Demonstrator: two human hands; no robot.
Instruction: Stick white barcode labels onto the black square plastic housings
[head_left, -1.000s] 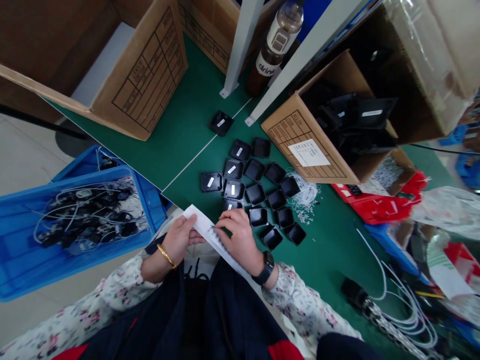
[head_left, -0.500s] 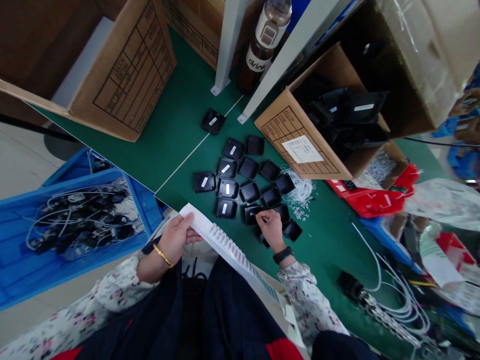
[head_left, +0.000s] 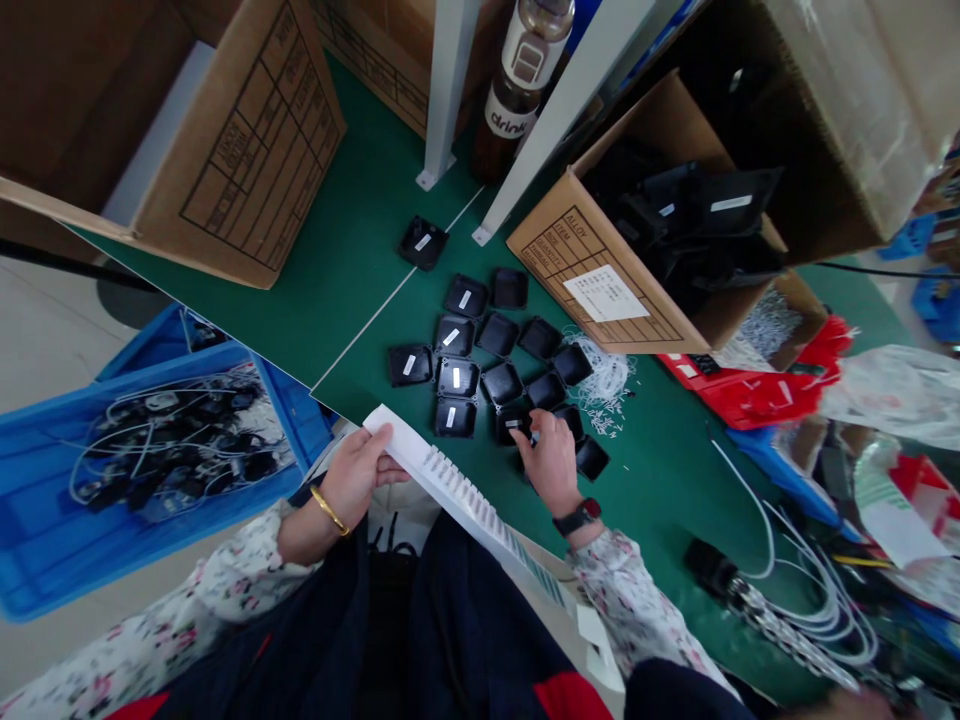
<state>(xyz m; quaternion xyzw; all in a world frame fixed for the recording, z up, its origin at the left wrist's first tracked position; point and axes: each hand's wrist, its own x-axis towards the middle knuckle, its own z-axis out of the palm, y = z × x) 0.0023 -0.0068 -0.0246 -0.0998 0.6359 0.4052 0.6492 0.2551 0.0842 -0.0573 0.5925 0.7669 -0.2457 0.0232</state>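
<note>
My left hand (head_left: 360, 475) pinches the end of a long white strip of labels (head_left: 457, 482) between thumb and fingers. The strip slants down to the right across my lap. My right hand (head_left: 553, 462) is at a black square plastic case (head_left: 512, 424) with a small white label inside, thumb and fingers apart at its edge; nothing shows between them. Several similar cases lie in rows on the green table. Some, such as one case (head_left: 457, 378), carry a white label; others, such as another case (head_left: 498, 335), show none. My right hand partly hides the cases beneath it.
A cardboard box (head_left: 600, 270) holds more black cases. Beside it lie a pile of thin white ties (head_left: 600, 375) and a red bag (head_left: 795, 385). A larger carton (head_left: 262, 150) stands left; a blue crate (head_left: 37, 510) holds cabled parts. Table legs and a bottle (head_left: 512, 115) stand behind.
My right hand has shifted slightly right, and its thumb and fingers have spread apart. A label now shows plainly in the case by it. My left hand still holds the strip.
</note>
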